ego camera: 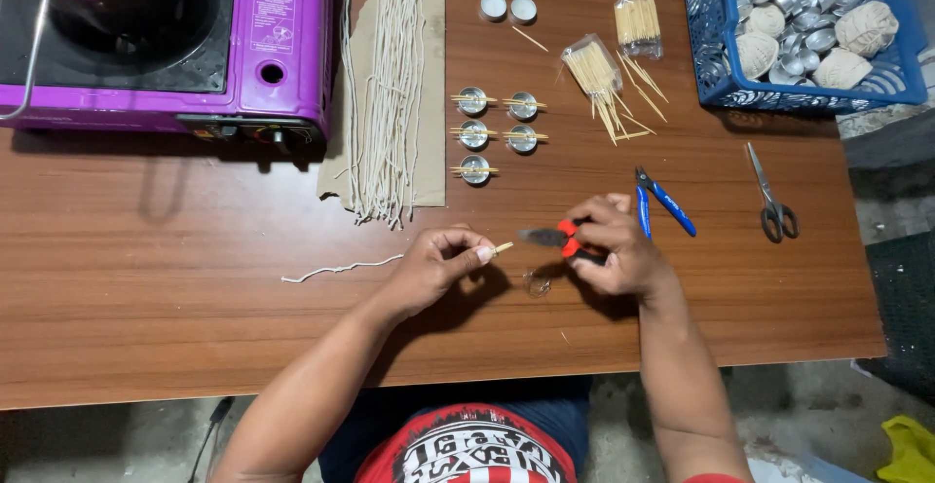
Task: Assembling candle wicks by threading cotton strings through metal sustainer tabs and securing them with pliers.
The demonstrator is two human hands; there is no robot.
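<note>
Both hands busy over the counter (195,278): left hand (433,269) pinches a short stick (501,247), long axis pointing right toward red-handled cutters (550,238) clenched in right hand (614,249), tips just apart.

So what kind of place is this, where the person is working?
Probably a small home workshop for making candles. On the wooden table lie waxed wick strings, small metal cups with sticks across them, and a purple portable stove.
</note>
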